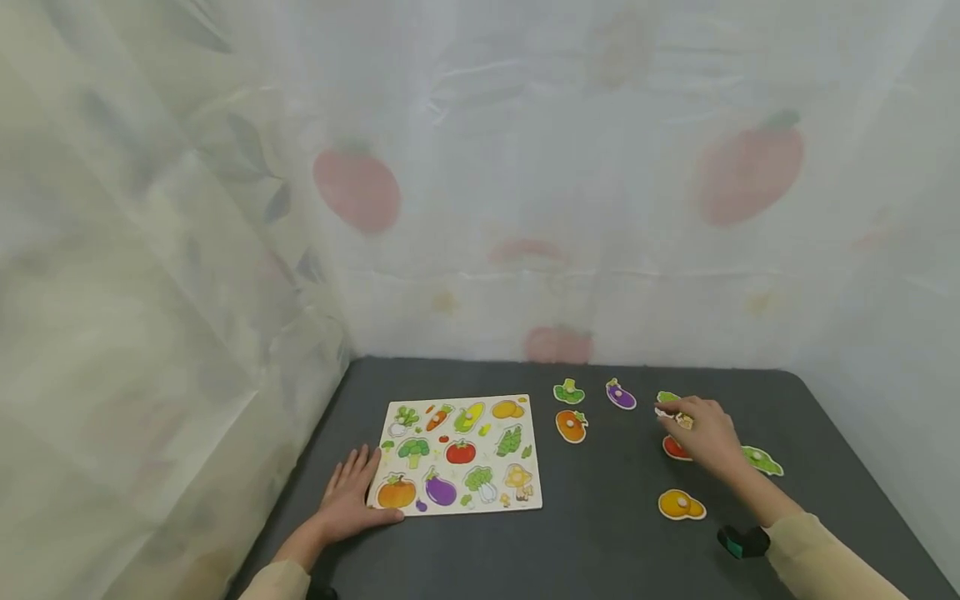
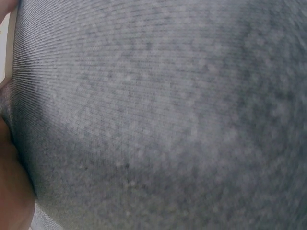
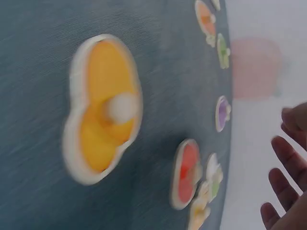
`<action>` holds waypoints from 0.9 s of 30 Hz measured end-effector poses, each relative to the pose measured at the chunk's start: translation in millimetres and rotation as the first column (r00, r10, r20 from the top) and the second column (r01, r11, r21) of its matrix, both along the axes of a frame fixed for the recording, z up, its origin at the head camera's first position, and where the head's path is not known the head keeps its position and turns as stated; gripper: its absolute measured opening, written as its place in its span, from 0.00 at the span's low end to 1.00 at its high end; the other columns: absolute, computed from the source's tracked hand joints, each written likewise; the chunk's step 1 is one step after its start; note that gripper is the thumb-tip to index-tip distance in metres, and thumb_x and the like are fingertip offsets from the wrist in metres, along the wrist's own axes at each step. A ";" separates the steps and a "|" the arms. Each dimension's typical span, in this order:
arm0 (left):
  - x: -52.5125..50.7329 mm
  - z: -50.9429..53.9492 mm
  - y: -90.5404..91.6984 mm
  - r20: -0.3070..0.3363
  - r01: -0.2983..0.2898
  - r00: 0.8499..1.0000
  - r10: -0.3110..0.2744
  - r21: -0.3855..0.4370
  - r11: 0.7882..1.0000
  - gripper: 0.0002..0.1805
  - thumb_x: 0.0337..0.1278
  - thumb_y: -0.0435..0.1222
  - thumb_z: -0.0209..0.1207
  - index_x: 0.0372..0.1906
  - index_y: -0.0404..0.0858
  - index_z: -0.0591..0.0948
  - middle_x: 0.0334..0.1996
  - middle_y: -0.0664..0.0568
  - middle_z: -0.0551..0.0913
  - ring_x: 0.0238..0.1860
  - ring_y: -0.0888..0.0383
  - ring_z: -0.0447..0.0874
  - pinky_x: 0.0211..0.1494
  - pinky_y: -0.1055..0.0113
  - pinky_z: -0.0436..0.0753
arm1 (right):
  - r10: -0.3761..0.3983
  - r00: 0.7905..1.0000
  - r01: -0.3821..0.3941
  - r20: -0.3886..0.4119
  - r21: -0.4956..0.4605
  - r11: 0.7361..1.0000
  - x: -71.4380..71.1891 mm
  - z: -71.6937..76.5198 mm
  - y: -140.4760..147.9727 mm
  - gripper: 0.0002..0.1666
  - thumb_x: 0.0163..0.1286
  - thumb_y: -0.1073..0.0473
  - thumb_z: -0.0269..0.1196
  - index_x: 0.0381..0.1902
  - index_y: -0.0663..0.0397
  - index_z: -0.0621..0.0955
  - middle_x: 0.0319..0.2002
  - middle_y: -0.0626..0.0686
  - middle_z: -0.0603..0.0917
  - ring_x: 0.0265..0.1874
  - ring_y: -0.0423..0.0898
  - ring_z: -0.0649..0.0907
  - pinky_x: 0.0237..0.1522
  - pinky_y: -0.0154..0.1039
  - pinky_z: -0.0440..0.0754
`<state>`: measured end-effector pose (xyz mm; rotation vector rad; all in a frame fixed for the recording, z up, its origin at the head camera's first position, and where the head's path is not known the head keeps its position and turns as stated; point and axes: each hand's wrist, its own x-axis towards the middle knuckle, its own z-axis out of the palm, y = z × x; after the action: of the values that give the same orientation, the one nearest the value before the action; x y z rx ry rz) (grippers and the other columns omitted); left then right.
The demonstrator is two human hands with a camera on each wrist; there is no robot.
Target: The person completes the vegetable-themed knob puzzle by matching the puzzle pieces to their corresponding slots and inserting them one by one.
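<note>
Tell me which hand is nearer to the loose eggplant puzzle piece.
Right. The right hand is to the right of the loose eggplant puzzle piece; the left hand is farther away on its left, at the left edge of the puzzle board.

Beige sleeves (image 1: 828, 557), both sides.
Right: black wrist unit (image 1: 756, 542), green patch (image 1: 734, 547). Left: black unit edge (image 1: 322, 592), mostly cropped.

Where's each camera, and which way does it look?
Head: worn there, facing forward and down at the board; left hand, right hand, sleeves show.
Left wrist: worn there, facing grey table; a bit of left hand shows.
Right wrist: worn there, facing loose pieces and pale sheet; right fingers show.
Head and right wrist share the yellow piece.
</note>
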<state>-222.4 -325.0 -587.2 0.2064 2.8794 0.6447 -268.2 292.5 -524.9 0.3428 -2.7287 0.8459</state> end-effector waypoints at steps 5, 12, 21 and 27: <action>0.0 -1.1 -1.1 -0.015 0.000 1.000 -0.001 -0.005 1.000 0.72 0.42 0.71 0.68 0.82 0.34 0.49 0.80 0.31 0.45 0.80 0.32 0.36 0.75 0.33 0.35 | 0.057 0.998 -0.058 0.019 0.091 0.994 20.1 -12.6 11.1 0.15 0.67 0.55 0.72 0.50 0.52 0.90 0.46 0.56 0.86 0.45 0.60 0.79 0.43 0.60 0.74; -1.3 -1.9 -1.6 -0.013 0.006 1.000 -0.006 0.004 1.000 0.71 0.43 0.71 0.68 0.83 0.35 0.49 0.81 0.32 0.44 0.80 0.33 0.35 0.76 0.34 0.34 | 0.175 0.975 -0.183 0.136 0.044 0.982 46.1 -21.7 17.6 0.16 0.64 0.48 0.74 0.48 0.43 0.90 0.51 0.51 0.85 0.52 0.59 0.79 0.49 0.62 0.77; 0.6 4.2 1.0 -0.012 0.015 1.000 -0.015 -0.006 1.000 0.71 0.44 0.69 0.69 0.83 0.34 0.48 0.81 0.31 0.44 0.80 0.32 0.35 0.75 0.33 0.35 | 0.246 0.952 -0.255 0.180 0.029 0.966 58.5 -35.9 27.1 0.14 0.59 0.41 0.76 0.44 0.30 0.90 0.48 0.39 0.82 0.48 0.47 0.77 0.46 0.52 0.77; 1.1 4.6 1.9 -0.012 0.017 1.000 -0.018 -0.023 1.000 0.71 0.44 0.70 0.68 0.82 0.33 0.48 0.80 0.31 0.44 0.80 0.31 0.35 0.75 0.33 0.35 | 0.190 0.961 -0.200 0.203 0.032 0.979 62.0 -43.5 31.8 0.11 0.58 0.41 0.77 0.39 0.23 0.88 0.46 0.38 0.81 0.45 0.44 0.75 0.46 0.53 0.74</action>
<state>-221.3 -323.1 -582.6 0.2327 2.8913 0.6098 -206.2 324.3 -568.3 0.5760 -2.9429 0.9048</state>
